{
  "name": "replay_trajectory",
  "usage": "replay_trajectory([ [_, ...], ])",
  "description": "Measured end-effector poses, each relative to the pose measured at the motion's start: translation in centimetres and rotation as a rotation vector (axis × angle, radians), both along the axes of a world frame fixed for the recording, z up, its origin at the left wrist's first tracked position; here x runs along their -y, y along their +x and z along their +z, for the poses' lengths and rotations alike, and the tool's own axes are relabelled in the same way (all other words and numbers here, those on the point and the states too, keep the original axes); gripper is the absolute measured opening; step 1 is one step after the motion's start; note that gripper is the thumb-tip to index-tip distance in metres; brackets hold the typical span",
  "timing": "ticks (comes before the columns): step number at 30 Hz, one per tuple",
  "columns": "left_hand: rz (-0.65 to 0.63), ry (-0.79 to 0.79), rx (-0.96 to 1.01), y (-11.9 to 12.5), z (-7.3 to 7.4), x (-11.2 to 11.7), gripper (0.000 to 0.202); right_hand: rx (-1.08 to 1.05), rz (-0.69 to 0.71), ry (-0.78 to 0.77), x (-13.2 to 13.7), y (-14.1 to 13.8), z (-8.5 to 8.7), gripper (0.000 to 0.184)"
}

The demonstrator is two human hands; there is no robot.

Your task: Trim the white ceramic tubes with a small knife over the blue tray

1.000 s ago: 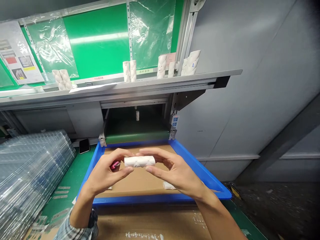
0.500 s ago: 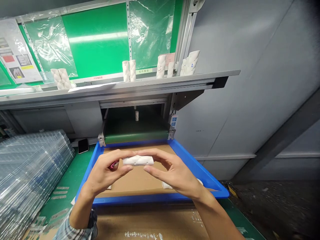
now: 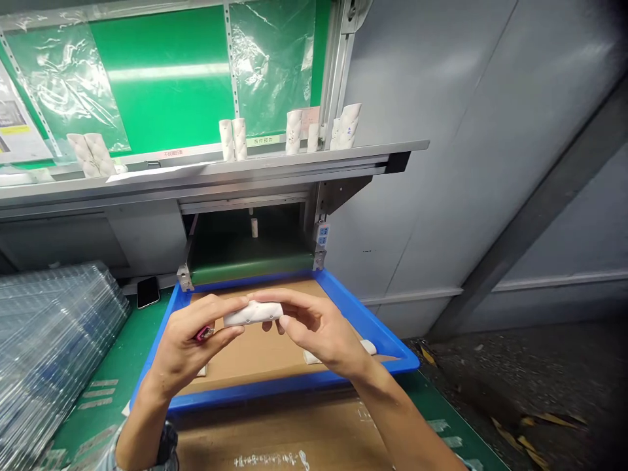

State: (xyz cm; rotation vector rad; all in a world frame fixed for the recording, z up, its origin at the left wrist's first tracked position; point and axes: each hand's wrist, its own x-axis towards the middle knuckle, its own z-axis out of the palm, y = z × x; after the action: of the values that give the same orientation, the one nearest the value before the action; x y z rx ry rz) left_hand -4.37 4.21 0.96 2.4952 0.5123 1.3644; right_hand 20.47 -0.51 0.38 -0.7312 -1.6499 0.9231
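Both hands were raised side by side at mid-scene, palms turned toward each other. The left hand (image 3: 189,343) was curled, with thumb and forefinger closed in a pinch pointing right. The right hand (image 3: 321,330) mirrored it, its fingertips (image 3: 294,302) pinched leftward, close to the left's. The left forearm (image 3: 140,425) and right forearm (image 3: 397,418) ran back to the near edge.

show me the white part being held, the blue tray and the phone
white part (image 3: 252,313): head view, middle of its upper face
blue tray (image 3: 275,391): head view, bare near rim
phone (image 3: 148,292): head view, middle of its dark screen
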Motion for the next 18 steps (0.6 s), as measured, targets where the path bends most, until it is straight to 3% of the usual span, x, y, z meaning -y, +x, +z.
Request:
replay_trajectory([
  [18,0.017,-0.008,0.012,-0.06,0.03,-0.19,0.028,-0.020,0.015,-0.004,0.21,-0.17,0.44,0.044],
])
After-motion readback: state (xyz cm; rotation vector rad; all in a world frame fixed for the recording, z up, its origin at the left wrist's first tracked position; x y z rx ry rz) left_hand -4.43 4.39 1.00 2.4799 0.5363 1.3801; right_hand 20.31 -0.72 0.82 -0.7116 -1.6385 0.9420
